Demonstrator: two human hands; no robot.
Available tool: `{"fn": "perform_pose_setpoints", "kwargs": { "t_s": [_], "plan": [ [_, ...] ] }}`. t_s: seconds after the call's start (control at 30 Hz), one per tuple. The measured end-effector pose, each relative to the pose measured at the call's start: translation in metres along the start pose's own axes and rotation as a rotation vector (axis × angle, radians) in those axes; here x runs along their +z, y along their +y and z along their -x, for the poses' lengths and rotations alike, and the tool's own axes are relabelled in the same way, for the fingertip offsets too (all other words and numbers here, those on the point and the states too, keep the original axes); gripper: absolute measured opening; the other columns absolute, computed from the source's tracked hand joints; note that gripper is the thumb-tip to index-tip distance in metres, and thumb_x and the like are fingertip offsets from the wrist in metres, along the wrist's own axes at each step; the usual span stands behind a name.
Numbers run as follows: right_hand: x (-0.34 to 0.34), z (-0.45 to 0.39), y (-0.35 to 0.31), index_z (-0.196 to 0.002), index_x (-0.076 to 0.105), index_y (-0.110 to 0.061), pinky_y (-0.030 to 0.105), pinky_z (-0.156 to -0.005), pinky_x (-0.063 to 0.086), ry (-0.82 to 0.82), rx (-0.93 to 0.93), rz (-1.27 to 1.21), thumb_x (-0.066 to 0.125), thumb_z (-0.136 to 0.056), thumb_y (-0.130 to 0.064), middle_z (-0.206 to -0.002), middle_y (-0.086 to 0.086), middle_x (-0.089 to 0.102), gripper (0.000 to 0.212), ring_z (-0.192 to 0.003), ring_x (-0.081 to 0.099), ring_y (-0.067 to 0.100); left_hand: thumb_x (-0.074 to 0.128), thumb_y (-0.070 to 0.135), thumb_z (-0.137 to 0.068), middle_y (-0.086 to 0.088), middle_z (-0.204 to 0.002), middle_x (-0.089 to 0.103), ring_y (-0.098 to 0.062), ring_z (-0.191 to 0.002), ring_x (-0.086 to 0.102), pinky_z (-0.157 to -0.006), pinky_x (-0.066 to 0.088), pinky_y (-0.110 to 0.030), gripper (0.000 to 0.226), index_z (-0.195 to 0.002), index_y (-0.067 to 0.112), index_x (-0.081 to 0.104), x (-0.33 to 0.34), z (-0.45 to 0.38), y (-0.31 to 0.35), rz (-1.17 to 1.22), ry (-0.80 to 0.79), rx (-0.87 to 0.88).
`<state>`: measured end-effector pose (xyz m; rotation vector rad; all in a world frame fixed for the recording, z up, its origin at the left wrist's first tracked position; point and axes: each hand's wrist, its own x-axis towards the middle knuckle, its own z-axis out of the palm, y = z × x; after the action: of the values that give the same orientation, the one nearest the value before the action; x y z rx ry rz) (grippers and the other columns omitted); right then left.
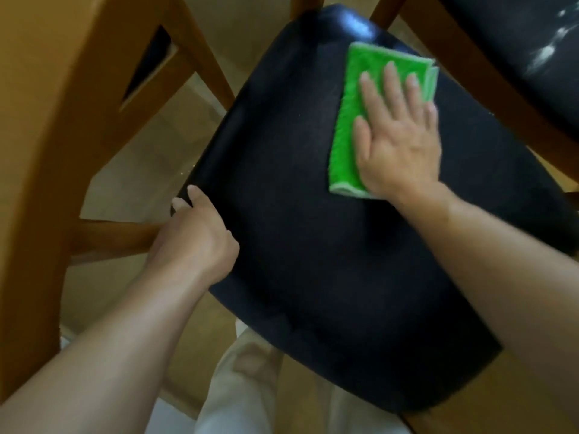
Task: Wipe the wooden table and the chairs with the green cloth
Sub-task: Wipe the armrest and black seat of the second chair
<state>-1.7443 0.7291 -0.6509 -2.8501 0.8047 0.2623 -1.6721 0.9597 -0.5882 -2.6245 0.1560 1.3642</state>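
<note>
Seen from above, a person leans over a chair with a black padded seat. The right hand lies flat with straight, spread fingers pressing a folded green cloth onto the seat's far right part; the cloth shows beyond the fingertips and beside the thumb. The left hand grips the seat's left edge, fingers curled over it. A wooden chair frame stands left of that hand. A second black seat sits beyond the right fingertips.
</note>
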Motion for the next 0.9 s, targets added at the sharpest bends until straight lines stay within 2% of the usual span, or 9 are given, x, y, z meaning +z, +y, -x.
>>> {"fn": "perform_pose_setpoints", "kwargs": {
  "t_s": [0.1,0.17,0.23,0.3,0.37,0.43,0.6,0.73,0.9],
  "plan": [
    [0.003,0.003,-0.004,-0.156,0.015,-0.026,0.054,-0.119,0.011,0.033,0.133,-0.021,0.022,-0.101,-0.043,-0.164,0.008,0.009,0.059,-0.15,0.007,0.033,0.045,0.023,-0.102,-0.019,-0.16,-0.004,-0.039,-0.14,0.027,-0.107,0.036,-0.046,0.08,-0.15,0.004,-0.016,0.003,-0.005,0.002,-0.09,-0.039,-0.026],
    [0.013,0.024,-0.026,-0.156,0.014,-0.023,0.056,-0.118,0.009,0.031,0.177,-0.026,0.023,-0.1,-0.044,-0.164,0.01,0.007,0.06,-0.15,0.006,0.035,0.047,0.021,-0.1,-0.032,-0.152,0.016,-0.044,-0.131,0.038,-0.096,0.041,-0.046,0.075,-0.15,-0.001,-0.006,0.006,-0.006,0.0,-0.131,0.003,0.006],
    [0.024,0.061,-0.049,-0.156,0.015,-0.022,0.058,-0.118,0.01,0.019,0.112,-0.005,0.024,-0.099,-0.045,-0.163,0.013,0.01,0.062,-0.149,0.008,0.037,0.053,0.02,-0.095,-0.035,-0.129,0.045,-0.047,-0.11,0.052,-0.078,0.041,-0.044,0.07,-0.148,-0.003,0.012,0.009,-0.005,-0.003,-0.087,0.111,0.086],
    [0.036,0.111,-0.068,-0.155,0.018,-0.022,0.059,-0.117,0.009,-0.013,-0.044,0.015,0.027,-0.099,-0.047,-0.162,0.014,0.014,0.062,-0.148,0.011,0.038,0.053,0.018,-0.094,-0.034,-0.125,0.049,-0.048,-0.106,0.053,-0.075,0.038,-0.044,0.068,-0.147,-0.003,0.016,0.01,-0.005,-0.003,-0.074,0.146,0.107],
    [0.047,0.164,-0.079,-0.154,0.024,-0.022,0.059,-0.117,0.01,-0.056,-0.234,0.03,0.034,-0.099,-0.047,-0.161,0.014,0.018,0.062,-0.148,0.014,0.038,0.049,0.018,-0.097,-0.036,-0.142,0.032,-0.048,-0.12,0.046,-0.085,0.04,-0.048,0.072,-0.15,-0.002,0.005,0.011,-0.007,0.004,-0.084,0.09,0.054],
    [0.059,0.206,-0.082,-0.152,0.032,-0.023,0.06,-0.116,0.012,-0.081,-0.409,0.063,0.043,-0.096,-0.048,-0.159,0.013,0.025,0.063,-0.146,0.02,0.039,0.044,0.02,-0.1,-0.028,-0.157,0.006,-0.046,-0.135,0.03,-0.102,0.034,-0.051,0.076,-0.15,0.0,-0.01,0.011,-0.009,0.008,-0.106,0.026,-0.017],
    [0.068,0.226,-0.067,-0.152,0.034,-0.024,0.052,-0.117,0.018,-0.061,-0.581,0.074,0.046,-0.095,-0.048,-0.158,0.005,0.03,0.063,-0.145,0.027,0.03,0.044,0.022,-0.099,-0.021,-0.158,-0.011,-0.036,-0.146,0.005,-0.113,0.023,-0.048,0.076,-0.152,0.002,-0.006,0.016,0.002,0.007,-0.091,0.128,0.087],
    [0.052,0.197,-0.027,-0.151,0.033,-0.018,0.047,-0.115,0.022,-0.048,-0.434,-0.028,0.042,-0.094,-0.051,-0.158,0.002,0.029,0.066,-0.145,0.028,0.023,0.046,0.03,-0.098,-0.017,-0.159,-0.011,-0.03,-0.147,0.002,-0.115,0.02,-0.046,0.075,-0.153,0.007,0.0,0.021,0.021,0.027,-0.077,0.215,0.31],
    [0.015,0.129,0.064,-0.153,0.026,-0.013,0.054,-0.116,0.018,-0.028,-0.017,0.099,0.031,-0.096,-0.05,-0.159,0.008,0.026,0.068,-0.146,0.025,0.027,0.047,0.038,-0.097,-0.015,-0.159,-0.014,-0.029,-0.148,0.0,-0.117,0.017,-0.043,0.081,-0.153,0.011,-0.005,0.037,0.035,0.038,-0.172,0.16,0.412]
  ]
}}
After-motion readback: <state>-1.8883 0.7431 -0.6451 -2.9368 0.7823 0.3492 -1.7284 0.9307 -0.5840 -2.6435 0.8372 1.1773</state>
